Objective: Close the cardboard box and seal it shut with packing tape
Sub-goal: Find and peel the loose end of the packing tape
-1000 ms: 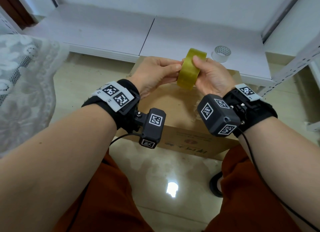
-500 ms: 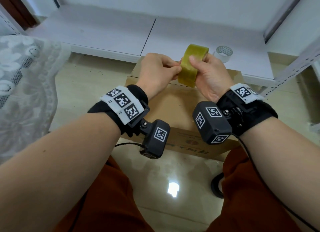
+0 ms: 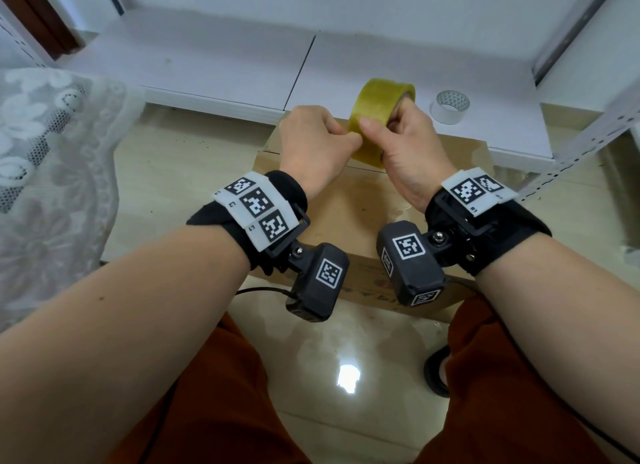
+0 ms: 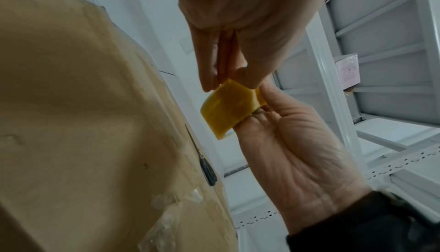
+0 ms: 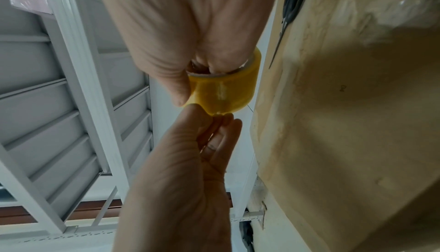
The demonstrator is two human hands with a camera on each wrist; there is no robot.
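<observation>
A yellow packing tape roll (image 3: 381, 106) is held upright above the far edge of the brown cardboard box (image 3: 346, 207), whose top lies flat. My right hand (image 3: 379, 127) grips the roll, thumb on the outer face and fingers hooked into the core (image 5: 214, 74). My left hand (image 3: 348, 139) is curled beside it, and its thumb and fingertips (image 4: 209, 84) pinch the tape (image 4: 226, 113) at the roll's near face. Whether a free end is lifted I cannot tell. Old clear tape scraps (image 4: 166, 218) stick to the box (image 4: 83, 105).
A white tape roll (image 3: 450, 106) sits on the low white shelf (image 3: 214, 65) behind the box. Black-handled scissors (image 4: 207, 169) lie at the box's far edge. White metal racking (image 3: 588, 131) stands at the right, lace fabric (image 3: 45, 158) at the left. My knees are close to the box's near side.
Both hands have carried the roll farther from me, over the box's far edge. The left hand's fingers went from lying along the roll to a curled pinch at its face.
</observation>
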